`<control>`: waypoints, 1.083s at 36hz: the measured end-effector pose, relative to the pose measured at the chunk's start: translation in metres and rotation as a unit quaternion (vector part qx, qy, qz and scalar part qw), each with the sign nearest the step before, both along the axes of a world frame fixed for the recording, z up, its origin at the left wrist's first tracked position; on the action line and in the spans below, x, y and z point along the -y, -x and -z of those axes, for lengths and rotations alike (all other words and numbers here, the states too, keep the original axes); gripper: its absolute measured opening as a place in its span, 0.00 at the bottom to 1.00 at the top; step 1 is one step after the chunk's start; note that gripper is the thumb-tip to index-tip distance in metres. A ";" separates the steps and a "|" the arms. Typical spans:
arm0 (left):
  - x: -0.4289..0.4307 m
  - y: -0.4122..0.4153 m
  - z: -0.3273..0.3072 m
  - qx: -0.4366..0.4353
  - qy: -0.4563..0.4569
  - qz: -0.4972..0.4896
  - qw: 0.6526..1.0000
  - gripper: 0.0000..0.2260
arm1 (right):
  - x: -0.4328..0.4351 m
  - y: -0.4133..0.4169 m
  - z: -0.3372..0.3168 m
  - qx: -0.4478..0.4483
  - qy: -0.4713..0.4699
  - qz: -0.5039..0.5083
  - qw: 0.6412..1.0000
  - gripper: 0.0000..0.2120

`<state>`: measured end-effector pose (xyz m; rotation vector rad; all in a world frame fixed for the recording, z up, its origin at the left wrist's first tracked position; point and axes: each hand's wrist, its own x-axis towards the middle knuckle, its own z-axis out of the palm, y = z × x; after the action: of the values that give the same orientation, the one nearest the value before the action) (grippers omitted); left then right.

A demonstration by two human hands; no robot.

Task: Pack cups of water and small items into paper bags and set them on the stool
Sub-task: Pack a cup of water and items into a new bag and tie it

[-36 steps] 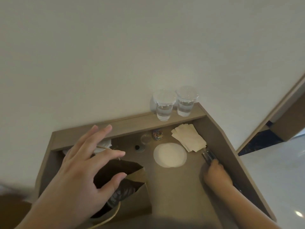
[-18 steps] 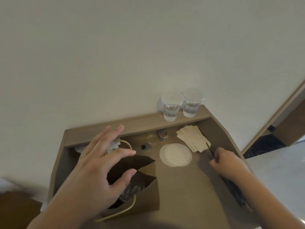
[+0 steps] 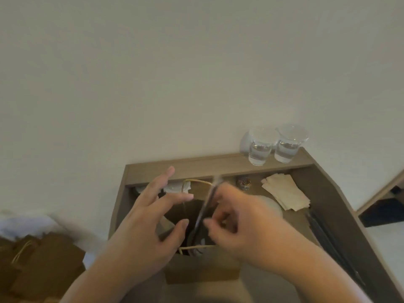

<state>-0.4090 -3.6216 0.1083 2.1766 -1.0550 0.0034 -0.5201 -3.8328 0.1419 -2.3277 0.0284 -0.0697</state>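
Note:
A brown paper bag [image 3: 203, 268] with twine handles stands open on the wooden desk [image 3: 341, 206]. My left hand [image 3: 150, 217] hovers at the bag's left rim with its fingers spread and holds nothing. My right hand [image 3: 242, 224] pinches a thin dark straw [image 3: 206, 206], blurred, tilted over the bag's mouth. A dark shape, possibly a cup, shows dimly inside the bag. Two clear cups of water [image 3: 260, 147] [image 3: 286, 145] stand on the desk's raised back ledge at the right.
A stack of tan napkins [image 3: 286, 193], a white round disc [image 3: 275, 207] and a small colourful item [image 3: 243, 182] lie behind my right hand. More dark straws [image 3: 323, 232] lie along the desk's right side. Other paper bags [image 3: 43, 265] sit low at the left.
My right hand took a straw from the desk's right side and carried it left over the bag. My left hand stayed spread at the bag's rim. The view shifted right.

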 end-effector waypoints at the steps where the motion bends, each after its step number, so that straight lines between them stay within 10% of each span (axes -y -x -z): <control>1: -0.001 -0.001 0.001 -0.001 -0.001 0.001 1.000 0.21 | -0.002 -0.002 0.005 -0.024 0.009 -0.021 0.999 0.15; 9: 0.005 -0.003 0.000 -0.037 -0.032 0.011 0.999 0.22 | 0.059 0.017 0.032 0.079 -0.152 0.177 0.969 0.14; 15: 0.022 -0.011 -0.004 0.002 -0.028 0.042 0.999 0.29 | 0.154 0.005 0.136 -0.094 -0.048 0.367 0.924 0.05; 39: 0.069 -0.017 0.008 0.142 -0.028 0.017 0.989 0.21 | 0.305 -0.073 0.276 -0.173 0.116 0.367 0.906 0.20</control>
<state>-0.3916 -3.6906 0.1004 2.2539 -1.2633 0.2774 -0.4467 -4.1380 -0.1345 -2.4057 1.1292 -0.0332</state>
